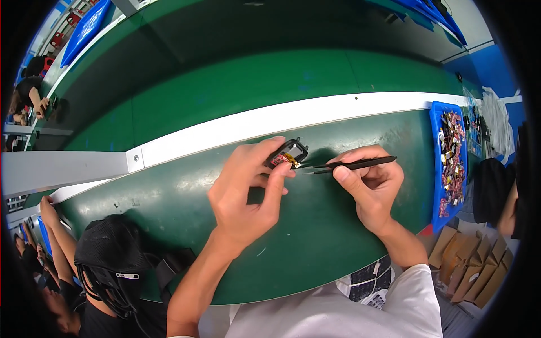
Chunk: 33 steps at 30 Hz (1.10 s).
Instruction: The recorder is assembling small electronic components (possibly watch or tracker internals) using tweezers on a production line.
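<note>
Above the green table (315, 236), my left hand (245, 194) grips a small black plastic housing (288, 151) between thumb and fingers. Inside the housing show a grey block, yellow tape and reddish parts, too small to name exactly. My right hand (372, 183) holds black tweezers (360, 164) between thumb and forefinger. Their tips point left and lie close to the housing's lower right edge; whether they touch it I cannot tell. The palm-side fingers of my left hand partly hide the housing's lower end.
A blue tray (434, 169) full of small wired parts stands at the right table end, with clear plastic bags (496, 121) beyond it. A black mesh bag (110, 248) with cables sits at the left. Cardboard boxes (470, 265) stand below right. Other people work at the left.
</note>
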Tool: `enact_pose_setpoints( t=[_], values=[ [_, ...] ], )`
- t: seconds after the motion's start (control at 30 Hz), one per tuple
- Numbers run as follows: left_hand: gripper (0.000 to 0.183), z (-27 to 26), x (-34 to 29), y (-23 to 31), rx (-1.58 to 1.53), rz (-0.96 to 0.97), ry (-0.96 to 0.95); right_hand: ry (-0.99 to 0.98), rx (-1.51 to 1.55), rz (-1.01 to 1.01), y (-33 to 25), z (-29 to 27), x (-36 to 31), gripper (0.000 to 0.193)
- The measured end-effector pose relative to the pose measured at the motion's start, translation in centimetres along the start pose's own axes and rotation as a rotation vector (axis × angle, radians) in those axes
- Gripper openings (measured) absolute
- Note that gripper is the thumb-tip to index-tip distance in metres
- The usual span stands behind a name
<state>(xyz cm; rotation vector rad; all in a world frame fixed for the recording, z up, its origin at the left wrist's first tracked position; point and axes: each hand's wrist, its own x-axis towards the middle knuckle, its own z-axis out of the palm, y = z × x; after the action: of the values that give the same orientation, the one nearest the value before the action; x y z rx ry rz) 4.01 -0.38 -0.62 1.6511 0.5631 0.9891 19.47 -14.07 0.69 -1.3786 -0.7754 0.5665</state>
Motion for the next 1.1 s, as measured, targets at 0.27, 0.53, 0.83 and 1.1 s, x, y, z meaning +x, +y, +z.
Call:
enact_pose_setpoints(
  t=[0.27,0.53,0.83,1.1],
  values=[
    [0.028,-0.36,0.24,-0.55,0.218,0.198,-0.095,-0.052,-0.103,-0.057,-0.01,-0.7,0.62,0.016],
    [0.028,-0.33,0.18,-0.64,0.257,0.218,-0.13,-0.032,-0.209,-0.048,-0.11,-0.27,0.52,0.009],
    [0.029,-0.2,0.21,-0.7,0.268,0.253,-0.147,-0.05,-0.136,0.111,-0.38,-0.32,0.71,0.012],
    [0.031,-0.23,0.18,-0.93,0.255,0.295,-0.161,-0.057,-0.091,0.155,-0.33,-0.44,0.8,0.014]
  ],
)
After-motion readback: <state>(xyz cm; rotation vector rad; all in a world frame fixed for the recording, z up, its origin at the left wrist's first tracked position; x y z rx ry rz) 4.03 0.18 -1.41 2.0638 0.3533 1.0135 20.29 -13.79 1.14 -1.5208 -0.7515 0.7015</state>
